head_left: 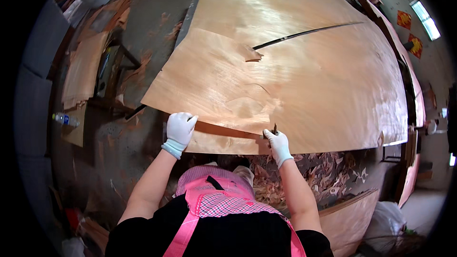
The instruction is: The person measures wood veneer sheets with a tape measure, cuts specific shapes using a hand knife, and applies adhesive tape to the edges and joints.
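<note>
A loose sheet of thin wood veneer lies over a larger veneer sheet on the worktable. My left hand, in a white glove, is closed on the loose sheet's near edge and lifts it a little. A dark gap shows beneath that edge. My right hand, also gloved, is closed around a small dark tool with a pointed tip, possibly a knife. It is at the loose sheet's near right corner; whether it also pinches the veneer I cannot tell.
A long dark slit runs across the far part of the large sheet. Veneer scraps litter the floor below the near edge. Stacked veneer and a plastic bottle are at the left. More sheets lean at the lower right.
</note>
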Demonstrator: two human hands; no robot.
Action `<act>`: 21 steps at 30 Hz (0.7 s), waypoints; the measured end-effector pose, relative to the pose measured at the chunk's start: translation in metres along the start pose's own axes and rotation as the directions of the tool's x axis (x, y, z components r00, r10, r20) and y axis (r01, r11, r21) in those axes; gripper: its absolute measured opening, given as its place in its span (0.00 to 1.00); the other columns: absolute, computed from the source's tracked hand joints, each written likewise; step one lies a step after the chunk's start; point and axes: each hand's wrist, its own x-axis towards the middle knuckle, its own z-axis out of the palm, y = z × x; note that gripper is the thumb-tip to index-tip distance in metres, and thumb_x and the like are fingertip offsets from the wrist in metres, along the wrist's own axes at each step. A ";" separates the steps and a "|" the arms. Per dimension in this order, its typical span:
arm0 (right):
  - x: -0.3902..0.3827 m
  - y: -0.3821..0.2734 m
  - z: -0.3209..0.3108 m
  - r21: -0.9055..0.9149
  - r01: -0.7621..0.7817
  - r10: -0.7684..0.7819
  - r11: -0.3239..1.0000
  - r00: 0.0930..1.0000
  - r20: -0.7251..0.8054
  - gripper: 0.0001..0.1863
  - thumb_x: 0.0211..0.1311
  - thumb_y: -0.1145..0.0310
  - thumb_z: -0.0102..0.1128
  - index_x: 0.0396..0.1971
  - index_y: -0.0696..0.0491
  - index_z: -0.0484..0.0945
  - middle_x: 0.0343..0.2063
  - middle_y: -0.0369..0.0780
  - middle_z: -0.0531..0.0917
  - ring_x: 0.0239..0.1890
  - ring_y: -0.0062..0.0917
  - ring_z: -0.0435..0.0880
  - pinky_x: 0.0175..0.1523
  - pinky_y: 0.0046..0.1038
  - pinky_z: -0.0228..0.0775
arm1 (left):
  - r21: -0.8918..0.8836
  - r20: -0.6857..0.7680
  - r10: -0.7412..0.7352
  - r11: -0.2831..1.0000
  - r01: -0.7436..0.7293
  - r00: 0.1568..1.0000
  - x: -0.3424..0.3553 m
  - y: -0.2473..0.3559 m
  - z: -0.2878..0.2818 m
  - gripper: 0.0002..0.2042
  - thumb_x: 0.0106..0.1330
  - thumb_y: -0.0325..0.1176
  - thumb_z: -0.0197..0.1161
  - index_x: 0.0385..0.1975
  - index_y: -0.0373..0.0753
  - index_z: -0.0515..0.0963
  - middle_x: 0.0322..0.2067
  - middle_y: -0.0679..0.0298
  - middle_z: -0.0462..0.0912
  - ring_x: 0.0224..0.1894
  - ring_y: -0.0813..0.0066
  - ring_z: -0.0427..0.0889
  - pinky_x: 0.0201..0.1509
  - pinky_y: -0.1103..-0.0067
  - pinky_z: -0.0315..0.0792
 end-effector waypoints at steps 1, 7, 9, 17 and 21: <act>0.003 0.006 0.002 -0.016 -0.004 0.004 1.000 1.000 0.025 0.14 0.60 0.58 0.69 0.27 0.54 0.81 0.20 0.35 0.82 0.15 0.15 0.69 0.21 0.22 0.60 | 0.000 0.072 -0.062 0.998 0.062 0.995 -0.012 0.004 0.001 0.11 0.53 0.32 0.65 0.37 0.44 0.82 0.31 0.64 0.79 0.36 0.61 0.78 0.39 0.64 0.70; 0.011 0.029 -0.004 -0.252 0.071 -0.067 0.965 0.997 0.024 0.14 0.61 0.59 0.66 0.24 0.55 0.82 0.20 0.35 0.83 0.17 0.14 0.72 0.24 0.22 0.63 | -0.281 0.385 -0.456 0.770 0.572 0.803 -0.022 0.083 0.044 0.16 0.58 0.43 0.65 0.44 0.45 0.80 0.35 0.55 0.79 0.39 0.54 0.80 0.41 0.63 0.73; 0.010 0.032 -0.010 -0.298 0.094 -0.086 0.950 0.995 0.042 0.15 0.61 0.58 0.66 0.25 0.56 0.82 0.20 0.35 0.83 0.18 0.15 0.73 0.25 0.22 0.64 | -0.299 0.358 -0.452 0.773 0.559 0.817 -0.006 0.110 0.058 0.14 0.60 0.42 0.63 0.43 0.44 0.80 0.35 0.53 0.79 0.38 0.51 0.80 0.39 0.62 0.74; 0.017 0.043 -0.036 -0.593 0.746 -0.857 0.303 0.486 0.173 0.21 0.62 0.64 0.64 0.52 0.59 0.78 0.24 0.36 0.83 0.23 0.21 0.80 0.32 0.27 0.73 | -0.089 0.488 -0.464 0.816 0.571 0.740 0.014 0.139 0.090 0.17 0.58 0.39 0.67 0.45 0.42 0.74 0.39 0.54 0.78 0.41 0.52 0.80 0.45 0.63 0.75; -0.033 -0.013 -0.006 -0.226 0.151 -0.049 0.962 0.914 0.403 0.20 0.68 0.69 0.54 0.59 0.57 0.71 0.36 0.40 0.83 0.28 0.22 0.82 0.36 0.27 0.77 | 0.011 0.469 -0.643 0.690 0.724 0.606 0.010 0.140 0.085 0.26 0.55 0.39 0.70 0.54 0.41 0.71 0.44 0.51 0.76 0.45 0.51 0.79 0.48 0.64 0.74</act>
